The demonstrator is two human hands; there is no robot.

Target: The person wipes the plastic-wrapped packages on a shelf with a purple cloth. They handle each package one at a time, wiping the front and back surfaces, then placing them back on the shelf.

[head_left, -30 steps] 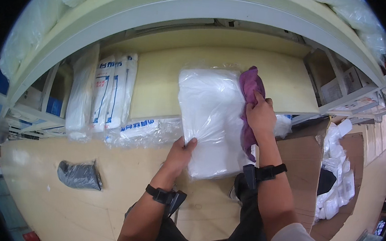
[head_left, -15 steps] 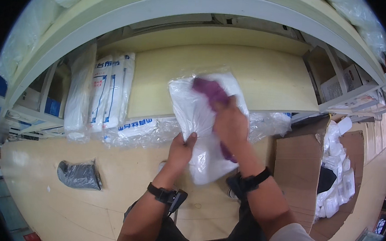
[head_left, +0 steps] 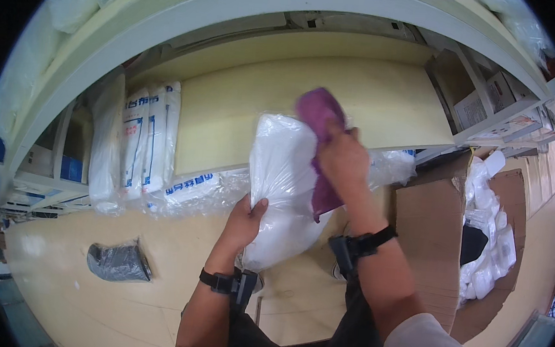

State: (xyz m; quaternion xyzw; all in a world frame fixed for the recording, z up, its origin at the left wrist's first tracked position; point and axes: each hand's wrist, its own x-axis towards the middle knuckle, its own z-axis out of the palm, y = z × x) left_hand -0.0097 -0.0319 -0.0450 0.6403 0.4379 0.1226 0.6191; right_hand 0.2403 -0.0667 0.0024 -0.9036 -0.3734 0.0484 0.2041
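A white plastic-wrapped package (head_left: 284, 167) hangs in front of the shelf edge. My left hand (head_left: 245, 222) grips its left side, thumb over the wrinkled plastic. My right hand (head_left: 345, 160) is closed around a purple cloth (head_left: 321, 115), which stands up above the fingers and drapes down along the package's right side. The lower end of the cloth lies over the package's right edge. Whatever is printed on the package, if anything, cannot be made out.
Several wrapped white packages (head_left: 138, 140) stand at the left of the pale shelf (head_left: 238, 95); others (head_left: 208, 187) lie below its edge. A cardboard box (head_left: 425, 240) with white plastic packets (head_left: 480, 255) stands at the right. A grey wrapped bundle (head_left: 119, 260) lies on the floor.
The purple cloth and my right hand have moved from the package's front to its right edge. My left hand and the package have shifted slightly left and down.
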